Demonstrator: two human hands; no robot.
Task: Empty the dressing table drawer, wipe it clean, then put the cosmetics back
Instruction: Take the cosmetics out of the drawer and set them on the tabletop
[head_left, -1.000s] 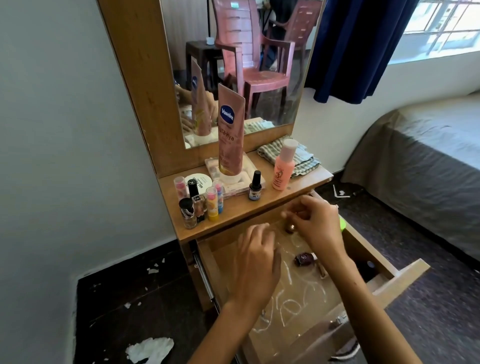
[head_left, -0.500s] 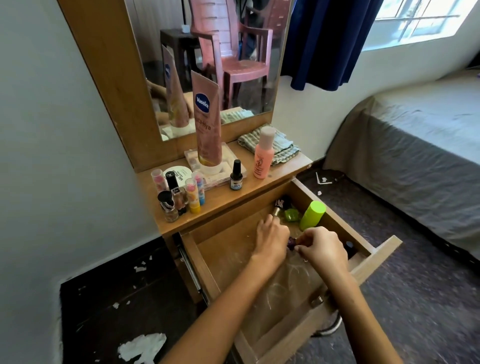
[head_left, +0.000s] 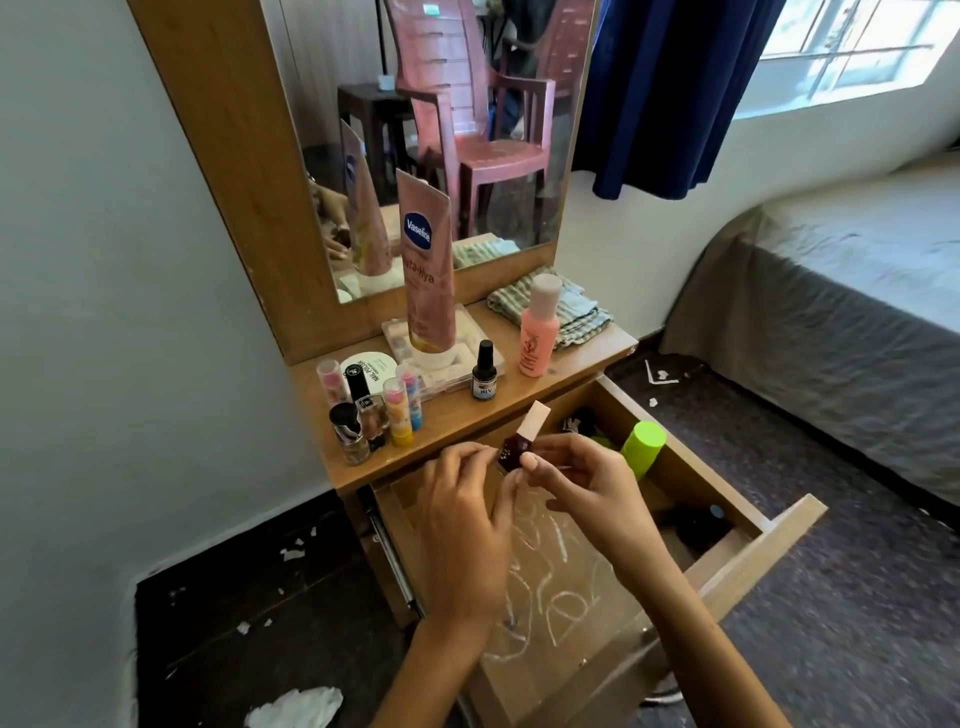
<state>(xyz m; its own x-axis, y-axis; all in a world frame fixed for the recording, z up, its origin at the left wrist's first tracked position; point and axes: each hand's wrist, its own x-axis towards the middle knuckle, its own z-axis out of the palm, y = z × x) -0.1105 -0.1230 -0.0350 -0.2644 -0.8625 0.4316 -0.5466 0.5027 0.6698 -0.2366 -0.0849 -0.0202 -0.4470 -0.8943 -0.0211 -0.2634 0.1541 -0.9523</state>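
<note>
A dark red nail polish bottle (head_left: 514, 448) with a pale pink cap is held upright between both hands, just above the open wooden drawer (head_left: 779, 525). My left hand (head_left: 462, 509) pinches its left side; my right hand (head_left: 582, 488) grips its right side. The drawer floor shows white powdery streaks. A lime green bottle (head_left: 643, 447) and dark small items lie at the drawer's back right. On the dressing table top (head_left: 467, 415) stand a Vaseline tube (head_left: 428, 270), a pink bottle (head_left: 537, 327), a black-capped bottle (head_left: 484, 371) and several small polish bottles (head_left: 363, 410).
A folded checked cloth (head_left: 571, 312) lies at the table's back right under the mirror (head_left: 441, 130). A bed (head_left: 857, 312) stands to the right, a blue curtain (head_left: 675, 93) above. Crumpled white paper (head_left: 296, 706) and scraps lie on the dark floor at left.
Both hands were down in the drawer around the dark red bottle; they have lifted it up above the drawer front, level with the table edge.
</note>
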